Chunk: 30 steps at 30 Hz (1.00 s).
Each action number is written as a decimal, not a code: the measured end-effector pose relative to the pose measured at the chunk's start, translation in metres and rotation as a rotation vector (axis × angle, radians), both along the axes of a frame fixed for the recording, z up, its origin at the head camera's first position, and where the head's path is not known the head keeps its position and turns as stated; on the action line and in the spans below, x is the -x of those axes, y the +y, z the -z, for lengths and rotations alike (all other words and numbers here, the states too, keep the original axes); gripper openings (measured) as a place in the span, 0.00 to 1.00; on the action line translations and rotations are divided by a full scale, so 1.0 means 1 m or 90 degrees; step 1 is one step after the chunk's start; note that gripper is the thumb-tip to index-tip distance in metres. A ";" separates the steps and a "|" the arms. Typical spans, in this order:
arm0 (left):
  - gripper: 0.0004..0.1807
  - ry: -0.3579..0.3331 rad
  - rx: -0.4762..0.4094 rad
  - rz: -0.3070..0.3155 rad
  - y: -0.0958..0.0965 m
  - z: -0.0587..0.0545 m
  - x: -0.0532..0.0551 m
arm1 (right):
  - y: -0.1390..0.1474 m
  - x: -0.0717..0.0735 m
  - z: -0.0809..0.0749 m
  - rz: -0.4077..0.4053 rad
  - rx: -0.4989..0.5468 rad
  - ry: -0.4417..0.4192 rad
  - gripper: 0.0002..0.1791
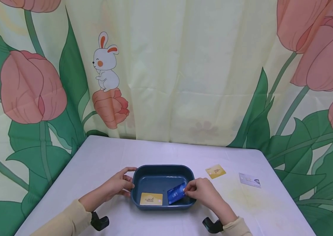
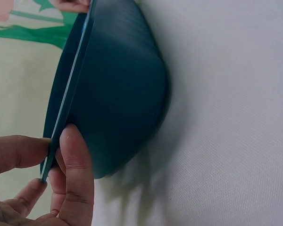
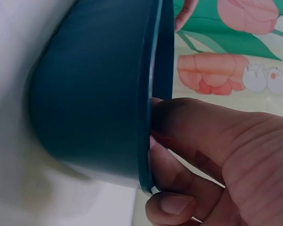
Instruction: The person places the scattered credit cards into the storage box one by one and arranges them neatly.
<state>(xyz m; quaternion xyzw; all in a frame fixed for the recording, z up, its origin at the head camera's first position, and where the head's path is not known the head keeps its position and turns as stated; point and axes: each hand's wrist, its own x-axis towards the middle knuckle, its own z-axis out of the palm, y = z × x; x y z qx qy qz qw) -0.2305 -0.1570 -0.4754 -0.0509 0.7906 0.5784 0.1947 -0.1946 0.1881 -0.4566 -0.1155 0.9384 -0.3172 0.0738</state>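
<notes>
A dark blue rectangular tray (image 1: pixel 163 168) stands on the table, with a gold card (image 1: pixel 151 199) lying inside at its near left. My left hand (image 1: pixel 119 183) grips the tray's left rim between thumb and fingers, as the left wrist view also shows. At the right end, my right hand (image 1: pixel 202 192) pinches the corner of a blue card (image 1: pixel 176 193) marked VIP. That card slants down inside the tray. In the right wrist view the tray wall (image 3: pixel 94 94) hides the card and the fingertips reach past the rim.
Right of the tray, another gold card (image 1: pixel 215 171) lies on the white tablecloth (image 1: pixel 107 154). Farther right is a silver-grey card (image 1: pixel 249 180). A curtain (image 1: pixel 178 72) printed with tulips and a rabbit hangs behind the table.
</notes>
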 end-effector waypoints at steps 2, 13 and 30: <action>0.39 -0.001 0.002 -0.001 0.000 0.000 0.000 | 0.001 -0.002 -0.002 -0.009 -0.006 0.002 0.04; 0.39 0.002 0.001 -0.009 0.001 0.000 -0.001 | 0.002 -0.005 -0.004 -0.028 -0.019 -0.029 0.03; 0.39 -0.002 -0.004 -0.004 0.001 -0.003 -0.002 | 0.012 -0.008 -0.019 0.019 -0.031 0.050 0.06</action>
